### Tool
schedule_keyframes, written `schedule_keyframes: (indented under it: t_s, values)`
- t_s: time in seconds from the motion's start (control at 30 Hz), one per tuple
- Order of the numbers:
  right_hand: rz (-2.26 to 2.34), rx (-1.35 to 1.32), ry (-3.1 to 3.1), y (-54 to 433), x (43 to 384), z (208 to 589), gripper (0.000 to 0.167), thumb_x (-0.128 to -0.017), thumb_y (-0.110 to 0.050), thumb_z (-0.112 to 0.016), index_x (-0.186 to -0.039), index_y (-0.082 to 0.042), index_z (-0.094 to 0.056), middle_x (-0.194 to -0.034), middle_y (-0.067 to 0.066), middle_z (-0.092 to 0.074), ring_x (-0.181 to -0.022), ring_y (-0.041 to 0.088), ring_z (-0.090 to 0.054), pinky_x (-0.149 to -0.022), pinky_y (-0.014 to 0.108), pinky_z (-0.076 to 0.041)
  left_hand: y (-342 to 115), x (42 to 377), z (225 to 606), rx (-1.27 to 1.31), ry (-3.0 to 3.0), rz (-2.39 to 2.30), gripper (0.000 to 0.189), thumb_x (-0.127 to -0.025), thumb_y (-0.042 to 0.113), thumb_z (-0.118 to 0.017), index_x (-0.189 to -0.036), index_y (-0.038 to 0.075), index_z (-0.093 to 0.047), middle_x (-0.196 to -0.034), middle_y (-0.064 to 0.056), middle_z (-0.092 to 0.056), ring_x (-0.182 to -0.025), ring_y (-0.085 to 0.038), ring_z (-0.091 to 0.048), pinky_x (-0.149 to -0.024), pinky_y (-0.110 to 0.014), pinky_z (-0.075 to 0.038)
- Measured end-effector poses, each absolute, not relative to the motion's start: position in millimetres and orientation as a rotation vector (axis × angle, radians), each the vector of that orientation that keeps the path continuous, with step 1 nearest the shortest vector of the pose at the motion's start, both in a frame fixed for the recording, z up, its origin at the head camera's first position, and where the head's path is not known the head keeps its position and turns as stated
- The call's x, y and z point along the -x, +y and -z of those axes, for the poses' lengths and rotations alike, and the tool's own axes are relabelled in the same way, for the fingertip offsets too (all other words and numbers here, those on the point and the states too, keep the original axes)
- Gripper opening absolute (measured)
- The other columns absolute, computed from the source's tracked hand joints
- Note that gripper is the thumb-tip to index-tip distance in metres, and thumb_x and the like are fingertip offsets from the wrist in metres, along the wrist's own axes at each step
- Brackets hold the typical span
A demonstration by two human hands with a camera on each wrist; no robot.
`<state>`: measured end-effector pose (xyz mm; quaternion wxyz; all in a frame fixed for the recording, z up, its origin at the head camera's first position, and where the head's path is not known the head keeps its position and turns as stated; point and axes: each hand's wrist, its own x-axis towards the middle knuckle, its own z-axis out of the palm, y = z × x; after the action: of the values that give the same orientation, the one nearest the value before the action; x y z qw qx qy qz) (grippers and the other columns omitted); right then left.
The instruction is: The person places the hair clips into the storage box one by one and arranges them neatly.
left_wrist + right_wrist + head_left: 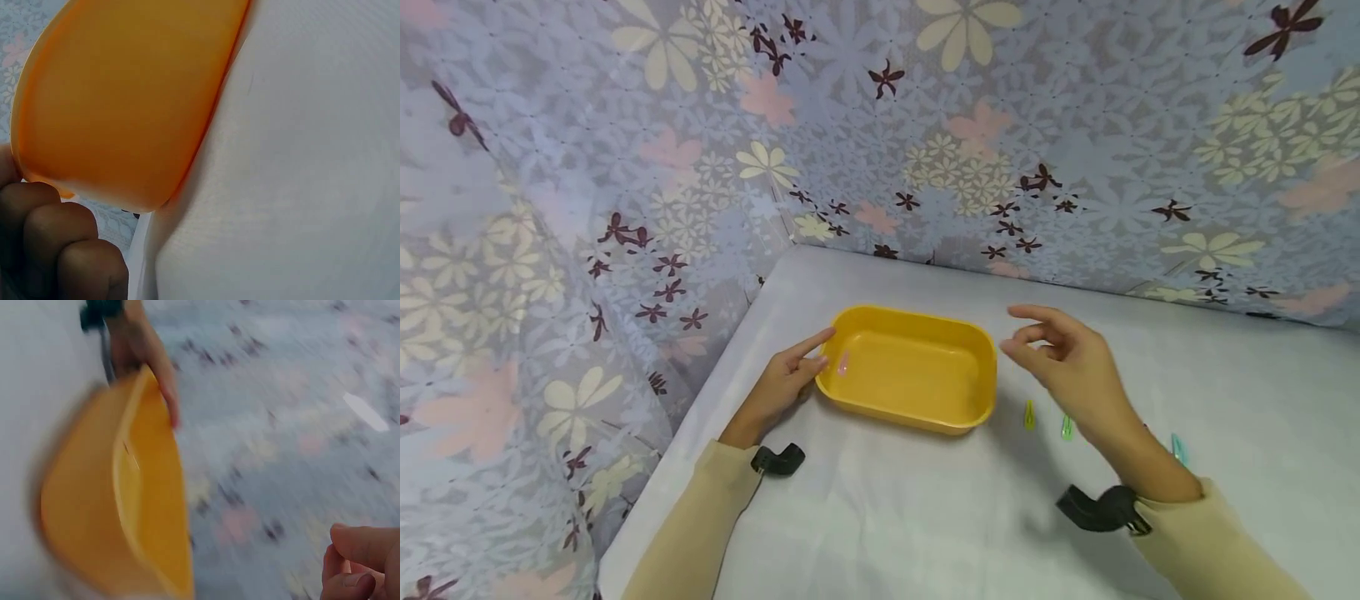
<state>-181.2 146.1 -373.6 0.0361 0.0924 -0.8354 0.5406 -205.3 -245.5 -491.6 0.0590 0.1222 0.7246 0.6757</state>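
Note:
A yellow plastic tray lies on the white-covered table, with a pink hair clip inside near its left end. My left hand grips the tray's left rim by thumb and index finger, while the other fingers curl beside its outer wall in the left wrist view. Just off the tray's right end, my right hand hangs in the air with bent fingers and nothing visible between them. Below it on the cloth lie a yellow hair clip and a green hair clip. The right forearm partly hides the area beyond them.
A teal hair clip lies right of my right wrist, and a sliver of something dark pink shows beside the forearm. Flowered fabric hangs behind the table and along its left side. Each wrist wears a black camera mount.

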Motion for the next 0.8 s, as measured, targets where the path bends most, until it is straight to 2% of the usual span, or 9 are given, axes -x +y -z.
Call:
schedule_keyframes:
  t_s: [0.07, 0.17, 0.27, 0.37, 0.53, 0.67, 0.8]
  values:
    - [-1.686, -0.2, -2.502, 180, 168, 373, 0.046, -0.094, -0.022, -0.077, -0.137, -0.015, -0.064, -0.098, 0.0, -0.068, -0.058, 0.012, -0.048, -0.044, 0.028, -0.037, -245, 204, 491, -0.364, 2.193, -2.041, 0.048, -0.105, 0.022, -0.061, -0.152, 0.019, -0.052, -0.056, 0.0, -0.039, -0.047, -0.013, -0.031, -0.046, -0.023, -0.028]
    - [-1.877, -0.083, -2.341, 228, 151, 383, 0.043, -0.093, -0.012, -0.077, -0.135, -0.009, -0.065, -0.095, -0.003, -0.068, -0.058, 0.01, -0.047, -0.043, 0.031, -0.032, -246, 201, 490, -0.366, 2.206, -2.02, 0.049, -0.105, 0.023, -0.061, -0.153, 0.019, -0.051, -0.056, -0.003, -0.039, -0.046, -0.014, -0.031, -0.045, -0.023, -0.028]
    - [-2.099, -0.013, -2.164, 267, 135, 406, 0.039, -0.094, -0.003, -0.073, -0.132, -0.002, -0.066, -0.093, -0.002, -0.066, -0.056, 0.012, -0.041, -0.049, 0.034, -0.024, -247, 199, 489, -0.369, 2.201, -2.001, 0.05, -0.106, 0.022, -0.059, -0.154, 0.016, -0.048, -0.057, -0.005, -0.038, -0.047, -0.016, -0.032, -0.046, -0.025, -0.03]
    - [-2.159, 0.058, -2.116, 294, 122, 430, 0.036, -0.095, -0.001, -0.071, -0.131, -0.001, -0.067, -0.094, -0.002, -0.064, -0.056, 0.014, -0.037, -0.055, 0.038, -0.021, -247, 199, 490, -0.367, 2.175, -2.001, 0.051, -0.107, 0.021, -0.058, -0.156, 0.014, -0.045, -0.057, -0.004, -0.038, -0.048, -0.016, -0.032, -0.047, -0.027, -0.03]
    - [-2.048, 0.226, -2.189, 334, 109, 460, 0.037, -0.095, -0.008, -0.074, -0.131, -0.005, -0.069, -0.091, -0.006, -0.064, -0.058, 0.012, -0.043, -0.053, 0.039, -0.023, -244, 201, 490, -0.363, 2.133, -2.027, 0.052, -0.107, 0.023, -0.057, -0.157, 0.016, -0.044, -0.058, -0.003, -0.038, -0.048, -0.015, -0.031, -0.047, -0.028, -0.029]
    - [-1.925, 0.369, -2.272, 370, 101, 473, 0.037, -0.095, -0.016, -0.075, -0.131, -0.009, -0.07, -0.088, -0.01, -0.063, -0.057, 0.012, -0.04, -0.054, 0.039, -0.022, -242, 202, 491, -0.403, 2.092, -2.045, 0.053, -0.108, 0.023, -0.055, -0.158, 0.014, -0.041, -0.058, -0.003, -0.037, -0.049, -0.016, -0.03, -0.048, -0.031, -0.028]
    - [-1.433, 0.483, -2.572, 389, 100, 484, 0.038, -0.095, -0.034, -0.075, -0.127, -0.013, -0.073, -0.09, -0.025, -0.062, -0.065, 0.006, -0.052, -0.05, 0.024, -0.036, -243, 200, 492, -0.424, 2.065, -2.071, 0.053, -0.109, 0.022, -0.053, -0.159, 0.013, -0.039, -0.058, -0.005, -0.035, -0.049, -0.019, -0.027, -0.048, -0.033, -0.026]
